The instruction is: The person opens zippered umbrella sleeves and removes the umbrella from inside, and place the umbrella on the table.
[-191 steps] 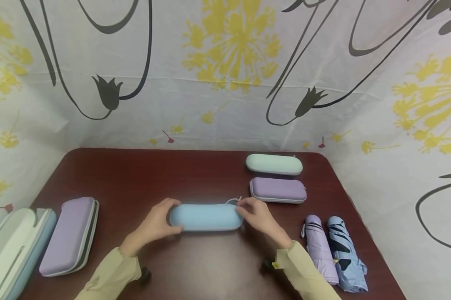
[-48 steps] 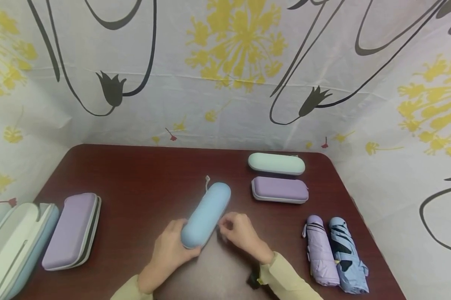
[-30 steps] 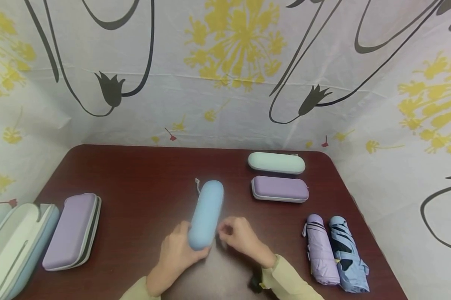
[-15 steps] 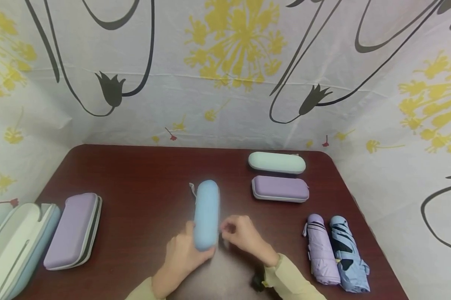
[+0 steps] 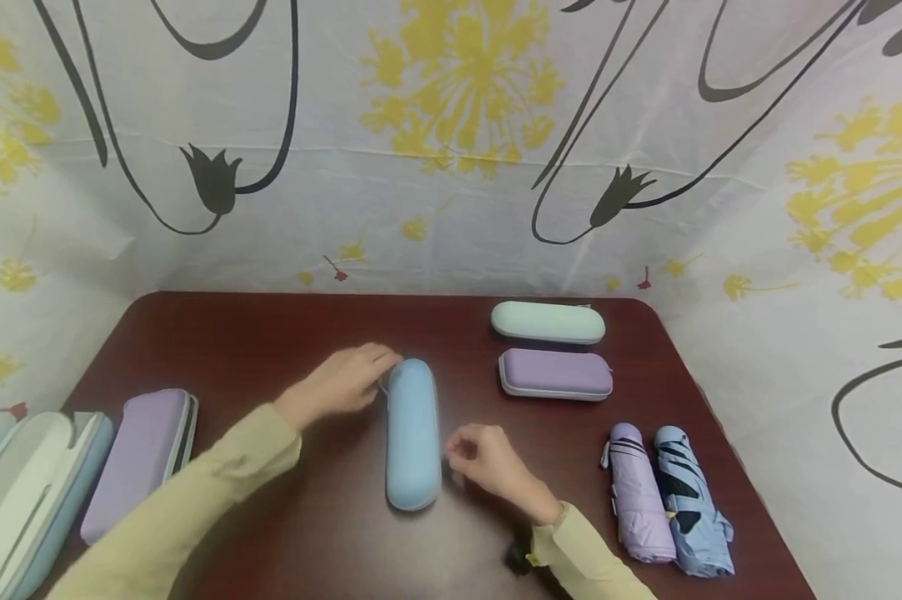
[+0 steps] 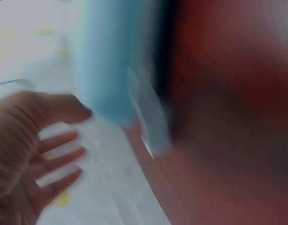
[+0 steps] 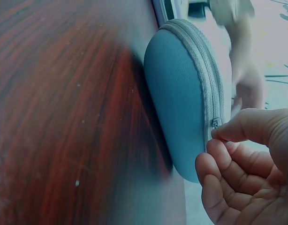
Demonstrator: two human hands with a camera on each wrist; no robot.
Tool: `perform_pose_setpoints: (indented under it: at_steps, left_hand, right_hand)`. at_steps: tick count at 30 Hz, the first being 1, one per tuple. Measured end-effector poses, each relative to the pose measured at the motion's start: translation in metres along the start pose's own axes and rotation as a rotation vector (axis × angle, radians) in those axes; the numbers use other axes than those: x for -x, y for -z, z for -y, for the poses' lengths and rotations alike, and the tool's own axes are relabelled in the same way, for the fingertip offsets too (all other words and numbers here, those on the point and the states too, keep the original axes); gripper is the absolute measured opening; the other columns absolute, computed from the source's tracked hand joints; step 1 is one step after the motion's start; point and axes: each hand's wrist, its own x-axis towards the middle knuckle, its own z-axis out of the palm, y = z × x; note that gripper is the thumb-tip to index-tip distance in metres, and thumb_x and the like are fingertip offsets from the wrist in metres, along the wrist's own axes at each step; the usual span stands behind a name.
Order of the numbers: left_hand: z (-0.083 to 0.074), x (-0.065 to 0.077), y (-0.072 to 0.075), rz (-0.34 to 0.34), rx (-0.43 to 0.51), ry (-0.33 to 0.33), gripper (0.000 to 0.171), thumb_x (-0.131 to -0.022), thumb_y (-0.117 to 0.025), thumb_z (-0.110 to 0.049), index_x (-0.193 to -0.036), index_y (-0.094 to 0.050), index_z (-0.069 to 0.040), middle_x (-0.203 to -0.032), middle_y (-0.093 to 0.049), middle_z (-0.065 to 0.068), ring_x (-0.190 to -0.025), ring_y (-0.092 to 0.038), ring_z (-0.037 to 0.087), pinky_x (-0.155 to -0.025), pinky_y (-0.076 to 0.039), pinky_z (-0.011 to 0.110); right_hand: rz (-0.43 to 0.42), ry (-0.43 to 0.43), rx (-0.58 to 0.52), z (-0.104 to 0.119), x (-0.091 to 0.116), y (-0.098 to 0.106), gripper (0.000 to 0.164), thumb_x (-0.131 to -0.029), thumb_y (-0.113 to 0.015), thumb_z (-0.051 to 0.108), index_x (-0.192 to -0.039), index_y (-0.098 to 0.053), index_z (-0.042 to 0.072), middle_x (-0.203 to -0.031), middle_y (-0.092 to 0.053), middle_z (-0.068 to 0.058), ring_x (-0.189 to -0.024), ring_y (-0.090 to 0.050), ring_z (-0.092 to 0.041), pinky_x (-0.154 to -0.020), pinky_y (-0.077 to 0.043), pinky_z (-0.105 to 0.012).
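A light blue zippered hard case (image 5: 412, 433) lies lengthwise on the table, its rounded ends pointing away from and towards me. My right hand (image 5: 492, 467) is at its right side; in the right wrist view, thumb and forefinger pinch the zipper pull (image 7: 215, 125) on the grey zipper. At the far end is my left hand (image 5: 349, 379). Blurred in the left wrist view, its thumb (image 6: 66, 107) is right at the case's end, the other fingers spread apart. A pale wrist loop (image 6: 152, 119) hangs from that end.
A mint case (image 5: 548, 322) and a purple case (image 5: 556, 374) lie at the back right. Two folded umbrellas, lilac (image 5: 638, 496) and blue (image 5: 693, 504), lie at the right. A larger purple case (image 5: 139, 458) and an open pale case (image 5: 34, 508) are at the left. Patterned cloth (image 5: 451, 225) surrounds the brown table (image 5: 271, 333).
The blue case has turned from crosswise to lengthwise. My left hand has let go of its near end and moved to the far end. My right hand stays at its side.
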Motion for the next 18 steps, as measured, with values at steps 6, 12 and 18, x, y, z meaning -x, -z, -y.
perform_pose_setpoints:
  at_steps: [6,12,18]
  left_hand:
    - [0.023,-0.031,-0.014,0.195,-0.103,-0.190,0.070,-0.063,-0.079,-0.006,-0.128,-0.054,-0.014,-0.128,-0.055,0.005,-0.117,-0.050,0.024,-0.092,-0.045,0.039]
    - [0.022,-0.037,-0.018,0.313,-0.018,-0.160,0.074,-0.062,-0.080,-0.010,-0.130,-0.054,-0.021,-0.136,-0.050,0.001,-0.123,-0.047,0.021,-0.094,-0.044,0.040]
    - [0.019,-0.044,-0.014,0.274,-0.041,-0.252,0.069,-0.059,-0.080,-0.012,-0.124,-0.057,-0.019,-0.128,-0.055,-0.001,-0.117,-0.051,0.019,-0.096,-0.042,0.038]
  right_hand:
    - [0.008,-0.010,0.012,-0.001,0.002,-0.001,0.009,-0.074,-0.069,-0.002,-0.077,-0.066,0.006,-0.070,-0.061,0.001,-0.063,-0.054,-0.004,-0.057,-0.047,-0.020]
    - [0.026,0.009,0.025,-0.002,0.002,-0.001,0.008,-0.076,-0.068,-0.001,-0.077,-0.067,0.006,-0.071,-0.062,0.001,-0.063,-0.054,-0.003,-0.057,-0.047,-0.018]
    - [0.014,0.039,0.034,-0.003,0.001,0.001,0.008,-0.076,-0.069,-0.001,-0.077,-0.067,0.007,-0.071,-0.062,0.001,-0.064,-0.055,-0.003,-0.058,-0.048,-0.018]
